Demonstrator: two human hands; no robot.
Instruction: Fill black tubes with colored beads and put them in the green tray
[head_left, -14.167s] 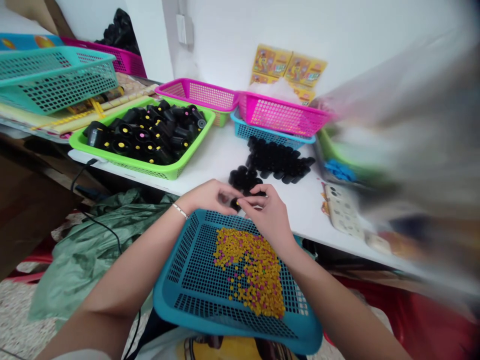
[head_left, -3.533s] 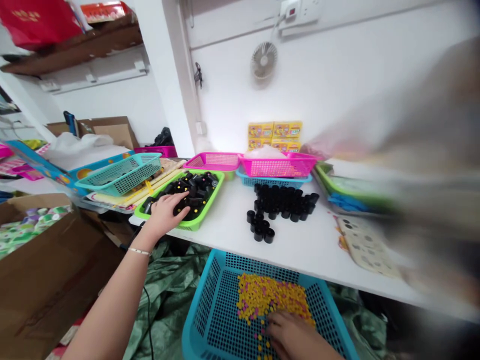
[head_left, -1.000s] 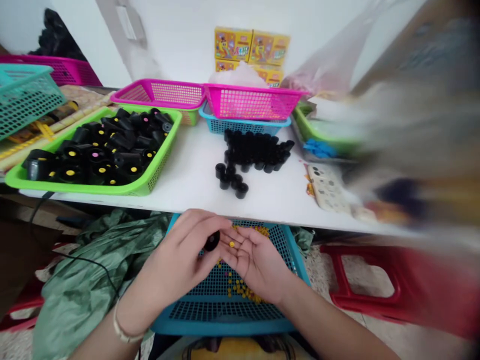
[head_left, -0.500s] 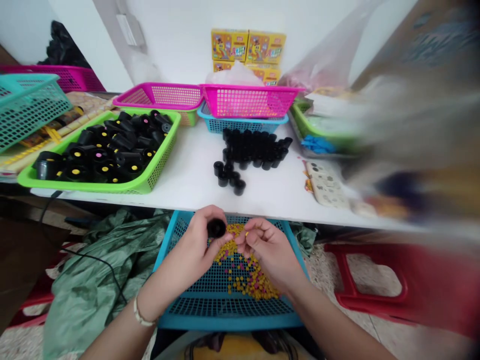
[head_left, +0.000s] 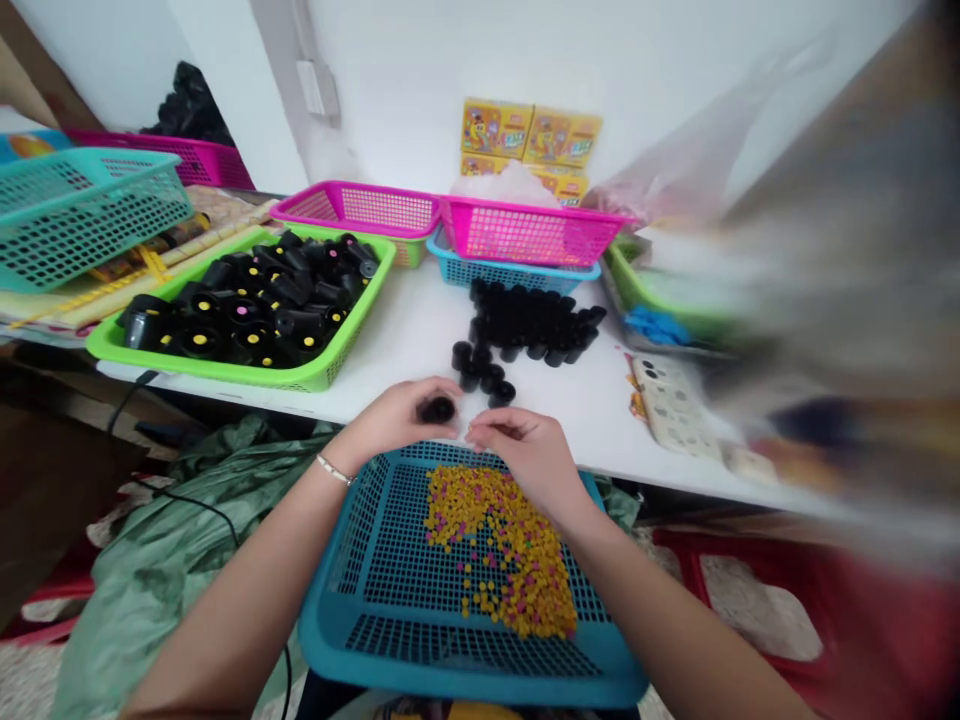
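My left hand (head_left: 394, 415) is wrapped round a small black plastic cup (head_left: 437, 409), its dark open end facing me. Close to its right, my right hand (head_left: 531, 455) has thumb and fingers pinched together; what is between them, if anything, is too small to make out. Both hands are over the table's front edge, above the far rim of a blue mesh basket (head_left: 337, 640). Many small yellow and pink round pieces (head_left: 536, 585) lie in that basket. Just beyond the hands, a cluster of black cups (head_left: 517, 320) stands on the white table (head_left: 420, 335).
A green basket (head_left: 330, 365) at left holds black cups with yellow or pink dots. Pink baskets (head_left: 525, 235) and yellow boxes (head_left: 495, 130) stand at the back. A patterned phone (head_left: 671, 405) lies at right, beside a blurred shape. Red stools (head_left: 810, 660) are below.
Both hands have risen away from the yellow pieces towards the table edge, the left still holding the black cup. More of the basket's contents shows. The camera view has shifted.
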